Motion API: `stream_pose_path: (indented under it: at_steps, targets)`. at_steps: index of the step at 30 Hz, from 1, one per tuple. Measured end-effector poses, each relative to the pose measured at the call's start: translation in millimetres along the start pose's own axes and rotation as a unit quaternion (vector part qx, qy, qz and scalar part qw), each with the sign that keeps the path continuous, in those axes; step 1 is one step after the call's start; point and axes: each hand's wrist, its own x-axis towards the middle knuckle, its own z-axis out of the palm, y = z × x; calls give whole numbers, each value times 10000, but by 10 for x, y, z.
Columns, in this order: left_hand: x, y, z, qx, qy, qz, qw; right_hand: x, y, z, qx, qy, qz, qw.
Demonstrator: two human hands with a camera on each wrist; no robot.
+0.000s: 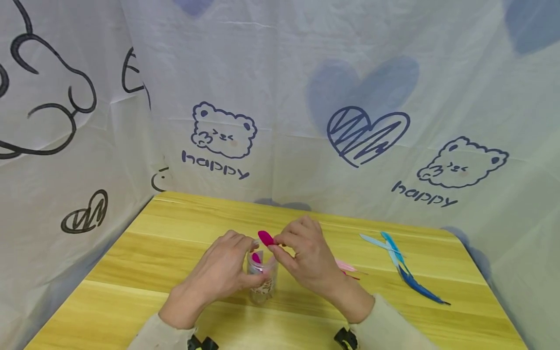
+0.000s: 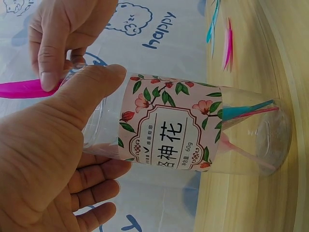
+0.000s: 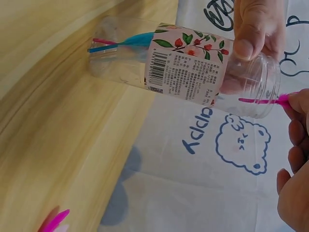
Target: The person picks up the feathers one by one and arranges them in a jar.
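A clear plastic jar [image 1: 264,289] with a pink floral label [image 2: 169,123] stands on the table. My left hand [image 1: 220,272] grips it near the rim, thumb on the near side. Above the mouth, my right hand [image 1: 308,255] pinches a magenta feather [image 1: 265,237] between thumb and fingers. Its quill [image 3: 258,101] reaches down inside the jar's neck in the right wrist view. Other feathers stand inside the jar, among them a teal feather [image 3: 137,39]; their upper parts are partly hidden by the label and my left hand.
On the table [image 1: 144,243], to the right, lie light-blue and dark-blue feathers [image 1: 420,287]. Closer to my right wrist are pink feathers [image 1: 345,266], partly covered by it. A printed white cloth [image 1: 297,146] hangs behind and at the left.
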Motion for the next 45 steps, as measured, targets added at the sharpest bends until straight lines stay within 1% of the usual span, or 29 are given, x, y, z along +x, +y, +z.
stream_pose_path:
  at_steps: [7, 14, 22, 29, 32, 35, 39, 45]
  targets:
    - [2, 0, -5, -52, 32, -15, 10000, -29, -1, 23, -163, -132, -16, 9998]
    - [1, 0, -11, -35, -85, -86, 9999, -54, 8, 44, -434, -185, -91, 9988]
    - [23, 3, -7, -13, -212, -165, 9996, -70, 18, 59, -505, -179, -149, 9985]
    - [22, -19, -10, -295, -292, -308, 9987, -108, 51, 18, -911, -83, -287, 9954]
    - [17, -28, -7, -374, -332, -380, 9980, -145, 105, -13, -1057, 15, -342, 9938]
    - [14, -30, 0, -356, -368, -428, 9978, -199, 193, -41, -1169, 112, -347, 9925]
    - [11, -25, 4, -291, -398, -473, 9977, -298, 337, -69, -1382, 75, -188, 9902]
    - [15, -17, 3, -306, -437, -542, 9971, -498, 591, -120, -1687, -42, 58, 9856]
